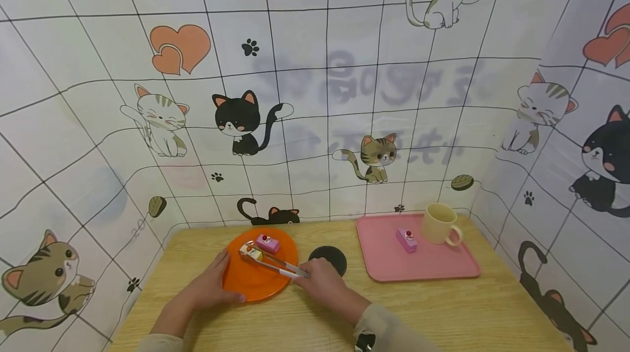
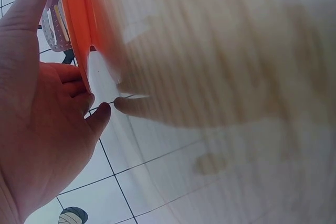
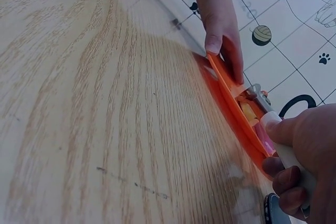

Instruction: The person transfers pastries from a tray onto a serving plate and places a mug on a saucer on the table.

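An orange plate (image 1: 261, 286) stands on the wooden table, with two small toy cakes near its back edge. One is a yellow-and-white cake (image 1: 252, 254) with a red topping; beside it sits a pink cake (image 1: 268, 242). At the plate's left side, my left hand (image 1: 210, 284) holds the rim, thumb toward the front and fingers along the far edge. My right hand (image 1: 326, 284) grips white-handled metal tongs (image 1: 287, 270) from the right. The tongs' tips lie at either side of the yellow cake. In the right wrist view the plate (image 3: 247, 135) appears edge-on.
A black round coaster (image 1: 331, 258) lies just behind my right hand. At the back right is a pink tray (image 1: 418, 271) bearing another pink cake (image 1: 407, 240) and a yellow mug (image 1: 437, 225). Cat-printed sheeting (image 1: 315, 188) closes in the table's back and sides.
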Demonstrator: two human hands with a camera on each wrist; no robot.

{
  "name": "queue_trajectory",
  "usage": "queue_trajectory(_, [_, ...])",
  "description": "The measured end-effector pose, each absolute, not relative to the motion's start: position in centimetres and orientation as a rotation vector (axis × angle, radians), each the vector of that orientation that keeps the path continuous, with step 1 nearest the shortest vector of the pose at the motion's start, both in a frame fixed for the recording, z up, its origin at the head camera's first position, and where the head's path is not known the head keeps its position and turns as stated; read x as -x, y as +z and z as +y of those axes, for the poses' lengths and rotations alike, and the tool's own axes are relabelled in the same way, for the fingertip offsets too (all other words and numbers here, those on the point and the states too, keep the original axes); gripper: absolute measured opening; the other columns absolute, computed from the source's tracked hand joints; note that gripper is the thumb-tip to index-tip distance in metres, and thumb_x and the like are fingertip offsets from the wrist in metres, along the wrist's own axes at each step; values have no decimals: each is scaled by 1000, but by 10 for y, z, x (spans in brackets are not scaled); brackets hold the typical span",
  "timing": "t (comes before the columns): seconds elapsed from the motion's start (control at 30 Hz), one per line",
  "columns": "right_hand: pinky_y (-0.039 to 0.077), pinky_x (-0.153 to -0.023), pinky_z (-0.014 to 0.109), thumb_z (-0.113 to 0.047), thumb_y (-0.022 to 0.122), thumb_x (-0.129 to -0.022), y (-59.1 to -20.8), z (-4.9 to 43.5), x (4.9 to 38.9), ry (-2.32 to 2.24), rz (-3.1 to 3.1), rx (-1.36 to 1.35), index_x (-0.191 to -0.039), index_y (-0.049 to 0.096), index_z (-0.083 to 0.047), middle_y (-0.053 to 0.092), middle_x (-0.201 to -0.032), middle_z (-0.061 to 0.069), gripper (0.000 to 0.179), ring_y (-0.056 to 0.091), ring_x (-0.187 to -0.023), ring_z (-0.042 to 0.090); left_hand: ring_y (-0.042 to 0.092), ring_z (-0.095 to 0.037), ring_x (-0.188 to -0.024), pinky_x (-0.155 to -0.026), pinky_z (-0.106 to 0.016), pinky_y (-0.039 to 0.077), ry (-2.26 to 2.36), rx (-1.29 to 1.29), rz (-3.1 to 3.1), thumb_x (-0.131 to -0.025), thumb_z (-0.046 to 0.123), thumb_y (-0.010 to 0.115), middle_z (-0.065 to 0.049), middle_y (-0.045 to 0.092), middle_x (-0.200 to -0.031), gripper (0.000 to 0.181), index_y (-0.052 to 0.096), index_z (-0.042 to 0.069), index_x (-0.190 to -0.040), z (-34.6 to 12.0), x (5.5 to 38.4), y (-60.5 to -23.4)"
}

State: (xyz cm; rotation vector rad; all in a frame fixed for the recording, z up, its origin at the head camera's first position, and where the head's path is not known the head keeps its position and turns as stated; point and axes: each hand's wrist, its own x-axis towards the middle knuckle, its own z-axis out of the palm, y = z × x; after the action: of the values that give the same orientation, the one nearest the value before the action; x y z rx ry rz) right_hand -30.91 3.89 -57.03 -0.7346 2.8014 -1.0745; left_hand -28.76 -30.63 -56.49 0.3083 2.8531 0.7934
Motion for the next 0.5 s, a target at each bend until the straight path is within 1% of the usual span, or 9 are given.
queue_trajectory(0.23, [35,-52,23,-34,87,-98,-570,40,309,-1084,2792,711,-86,78,-20,56,-64,-13,20,45,-56,6,21,-57,-162,-127,-71,29,796,-311,2852,-76,60,98,-33,17,-179,139,24,-13,-169,-306,288,-565])
queue_trajectory(0.5, [35,-52,24,-34,86,-98,-567,41,306,-1083,2782,701,-90,77,-19,56,-64,-11,20,45,-56,8,20,-57,-163,-127,-71,29,794,-308,2853,-76,59,98,-33,16,-179,138,24,-13,-169,-306,288,-565])
